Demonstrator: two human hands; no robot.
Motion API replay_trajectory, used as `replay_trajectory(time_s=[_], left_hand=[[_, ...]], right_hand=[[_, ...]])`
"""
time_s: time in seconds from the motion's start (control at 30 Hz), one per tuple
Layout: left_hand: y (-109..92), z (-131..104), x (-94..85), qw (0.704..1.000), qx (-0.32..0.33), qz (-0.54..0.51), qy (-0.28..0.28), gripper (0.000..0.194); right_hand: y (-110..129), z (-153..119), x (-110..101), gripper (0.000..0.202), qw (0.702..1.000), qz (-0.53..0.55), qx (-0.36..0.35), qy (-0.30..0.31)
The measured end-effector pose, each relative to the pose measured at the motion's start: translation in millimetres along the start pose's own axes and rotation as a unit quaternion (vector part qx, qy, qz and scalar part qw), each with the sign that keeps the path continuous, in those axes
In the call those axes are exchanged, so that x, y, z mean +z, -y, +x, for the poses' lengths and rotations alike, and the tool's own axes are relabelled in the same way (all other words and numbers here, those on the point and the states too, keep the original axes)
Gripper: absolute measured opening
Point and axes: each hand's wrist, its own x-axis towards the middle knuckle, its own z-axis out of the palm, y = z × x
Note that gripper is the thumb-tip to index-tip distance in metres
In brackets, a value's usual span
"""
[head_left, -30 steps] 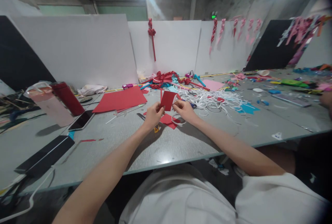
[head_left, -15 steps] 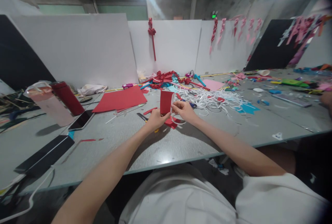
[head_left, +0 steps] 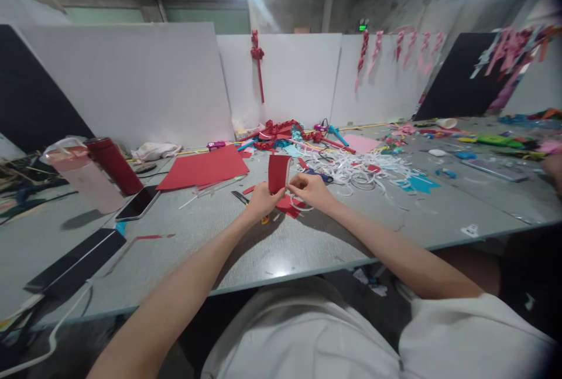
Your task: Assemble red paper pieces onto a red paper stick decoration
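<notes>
Pale panels (head_left: 281, 86) stand behind a grey counter (head_left: 281, 247) strewn with paper scraps. Just above the counter's middle, the left hand (head_left: 262, 200) has its thumb and fingers closed on the lower edge of a small red card (head_left: 277, 174), which stands upright. By the card's lower right edge, the right hand (head_left: 314, 190) has its fingertips drawn together in a pinch; whether anything thin sits between them is too small to tell. A white strip (head_left: 288, 169) shows along that side of the card. Good handling here would mean gripping the card low and flat so that it does not bend, and working along the edge with the fingertips, slowly and evenly, so that the paper neither creases nor tears. Counted, there is one card in hand, one pink bottle (head_left: 88, 177), one red flask (head_left: 114, 165) and one phone (head_left: 137, 203) at the left, at least two overlapping large red sheets (head_left: 202, 165), and seven ornaments (head_left: 257, 54) hanging on the pale panels. White curls (head_left: 355, 168) beyond the right hand are too tangled to number.
</notes>
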Motion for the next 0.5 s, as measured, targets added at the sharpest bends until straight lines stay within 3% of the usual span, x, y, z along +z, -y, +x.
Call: replay_trajectory(time_s=[0.5], left_hand=[[10.5,2.4,3.1,0.998,-0.023,-0.047,0.022,0.016]], right_hand=[[-7.9,1.1,0.7,0.015,0.998,-0.028,-0.042,0.039]])
